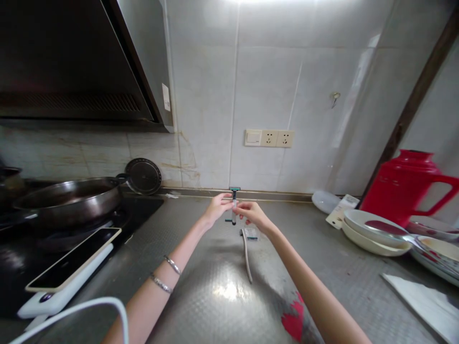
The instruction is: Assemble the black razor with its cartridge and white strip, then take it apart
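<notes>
Fingertips of the left hand [217, 209] and the right hand [253, 213] meet on one safety razor [234, 204], pinching its handle from both sides. The razor stands upright between them, its green-edged head just above the fingertips and the dark end of its handle below. The other fingers of each hand are loosely curled.

Just below the right fingers, a pale-handled razor [246, 255] lies on the metal counter [201, 296], beside a small clear case [252, 233] with green strips showing inside.

Well to the left of the fingers, a wide steel pan [73, 210] sits on the black cooktop [143, 208]; its inside looks brownish, but the contents cannot be made out. Well to their right, a shiny ladle-like utensil [389, 229] rests across stacked pale bowls [366, 239]. Behind these stands a red thermos jug [403, 184], its interior hidden. A shallow translucent dish [324, 201] lies nearer the fingers, by the wall.
</notes>
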`<action>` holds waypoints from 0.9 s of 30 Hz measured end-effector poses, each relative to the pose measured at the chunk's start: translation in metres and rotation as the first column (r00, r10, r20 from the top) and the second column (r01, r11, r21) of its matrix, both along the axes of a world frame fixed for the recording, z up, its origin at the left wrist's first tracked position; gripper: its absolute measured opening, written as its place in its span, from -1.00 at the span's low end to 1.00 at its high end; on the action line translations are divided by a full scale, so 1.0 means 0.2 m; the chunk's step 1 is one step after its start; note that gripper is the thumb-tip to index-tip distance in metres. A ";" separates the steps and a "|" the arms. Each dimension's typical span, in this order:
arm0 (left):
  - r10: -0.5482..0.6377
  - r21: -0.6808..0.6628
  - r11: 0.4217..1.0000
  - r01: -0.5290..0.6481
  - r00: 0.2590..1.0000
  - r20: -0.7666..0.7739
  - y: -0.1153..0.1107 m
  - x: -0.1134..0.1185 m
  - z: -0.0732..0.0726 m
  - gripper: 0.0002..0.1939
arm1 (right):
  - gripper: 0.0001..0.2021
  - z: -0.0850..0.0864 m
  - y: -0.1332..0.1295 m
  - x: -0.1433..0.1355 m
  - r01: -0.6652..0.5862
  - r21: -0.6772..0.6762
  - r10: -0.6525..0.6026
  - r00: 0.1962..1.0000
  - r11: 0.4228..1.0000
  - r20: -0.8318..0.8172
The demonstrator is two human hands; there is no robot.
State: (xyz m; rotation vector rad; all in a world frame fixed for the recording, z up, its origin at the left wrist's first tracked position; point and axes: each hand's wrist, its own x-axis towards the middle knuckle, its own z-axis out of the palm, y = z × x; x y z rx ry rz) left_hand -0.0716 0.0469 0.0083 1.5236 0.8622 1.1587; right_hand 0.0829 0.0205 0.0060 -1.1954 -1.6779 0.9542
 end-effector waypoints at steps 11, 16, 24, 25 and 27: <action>0.178 -0.120 0.968 -0.219 0.942 -0.285 0.14 -0.11 -0.10 -0.64 | -0.74 -0.19 -0.03 0.02 0.265 0.092 -0.276 0.835 0.960 0.476; 0.226 -0.076 0.963 -0.259 0.926 -0.303 0.17 -0.13 -0.14 -0.71 | -0.79 -0.30 -0.12 -0.02 0.259 0.090 -0.254 0.716 0.962 0.651; 0.230 0.069 0.972 -0.225 0.852 -0.471 0.19 -0.12 -0.23 -0.80 | -0.76 -0.31 -0.20 -0.08 0.288 0.102 -0.256 0.572 0.952 0.779; 0.243 0.089 0.969 -0.229 0.839 -0.486 0.20 -0.12 -0.25 -0.81 | -0.75 -0.31 -0.20 -0.08 0.290 0.106 -0.259 0.560 0.951 0.787; 0.269 0.114 0.963 -0.246 0.819 -0.508 0.22 -0.11 -0.28 -0.84 | -0.74 -0.31 -0.20 -0.09 0.296 0.108 -0.259 0.537 0.949 0.803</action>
